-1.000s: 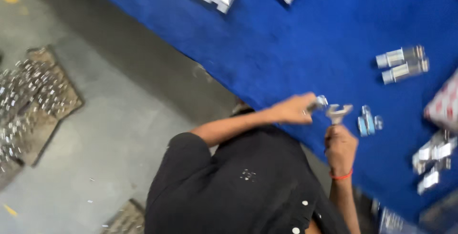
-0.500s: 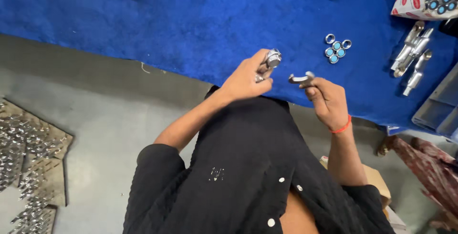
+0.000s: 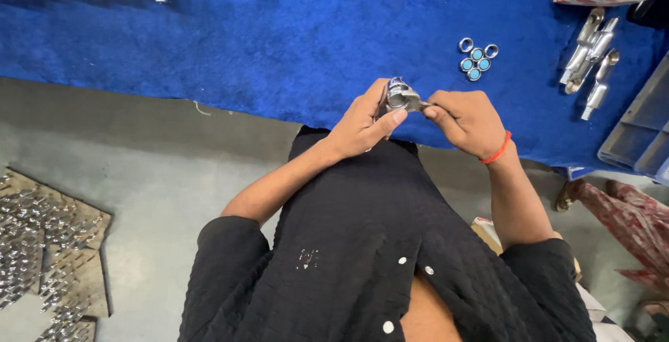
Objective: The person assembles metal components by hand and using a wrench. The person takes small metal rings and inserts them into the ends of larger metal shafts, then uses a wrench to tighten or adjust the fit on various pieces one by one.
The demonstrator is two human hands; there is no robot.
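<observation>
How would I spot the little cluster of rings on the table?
Look at the blue cloth, just beyond the two hands. The ring cluster lies there, left of the long chrome spouts. Several rings have light-blue centres, unlike the plain metal parts around.

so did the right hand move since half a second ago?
Yes. The right hand has closed in on the left hand; both now grip the chrome part together. Both stay near the blue cloth edge.
</observation>
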